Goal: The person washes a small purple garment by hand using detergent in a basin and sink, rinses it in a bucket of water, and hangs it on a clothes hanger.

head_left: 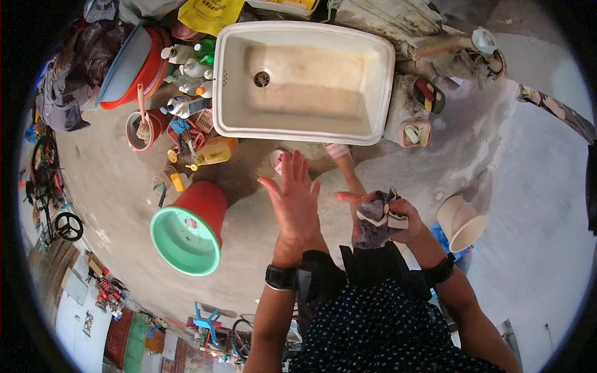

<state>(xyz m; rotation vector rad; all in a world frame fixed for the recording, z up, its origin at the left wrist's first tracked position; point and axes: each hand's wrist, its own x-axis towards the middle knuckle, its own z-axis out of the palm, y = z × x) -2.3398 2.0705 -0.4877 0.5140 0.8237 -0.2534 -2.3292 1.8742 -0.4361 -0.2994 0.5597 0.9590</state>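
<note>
My left hand [291,199] is raised below the sink's front edge, fingers stretched and spread, with nothing in it. To its right, my right hand [407,225] grips a bunched dark grey cloth [373,227] with pale trim, possibly a sock or glove; the folds hide its exact kind. A strip of skin shows just left of the cloth. Both hands are over my lap, apart from each other. Beyond them stands a cream rectangular sink [298,132], its basin stained brown around a drain hole.
Left of me, a mint-green basin [185,261] sits on a red bucket [208,202]. A yellow bottle [217,151], a small pink bucket [142,137] and several bottles [183,105] crowd the sink's left. A beige bucket [460,224] stands at right, near the wall.
</note>
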